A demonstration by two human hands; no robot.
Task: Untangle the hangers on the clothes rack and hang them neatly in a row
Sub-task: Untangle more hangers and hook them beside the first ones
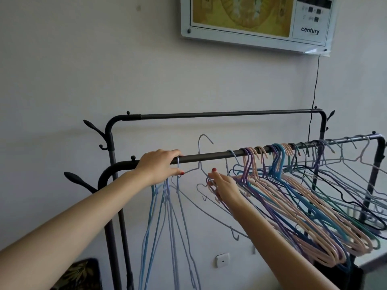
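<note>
- The left hand lies over the near dark metal rail of the black two-bar clothes rack, its grip curled round the rail and the hook of a pale blue wire hanger.
- A few thin blue wire hangers hang straight down below that hand.
- The right hand reaches into a tangle; its grip pinches a grey-white wire hanger whose hook stands above the rail, unhooked.
- A thick bunch of pink, purple and blue plastic hangers crowds the rail's right half, slanting and interlocked.
- On the wall above hangs a white-framed panel reading "century".
</note>
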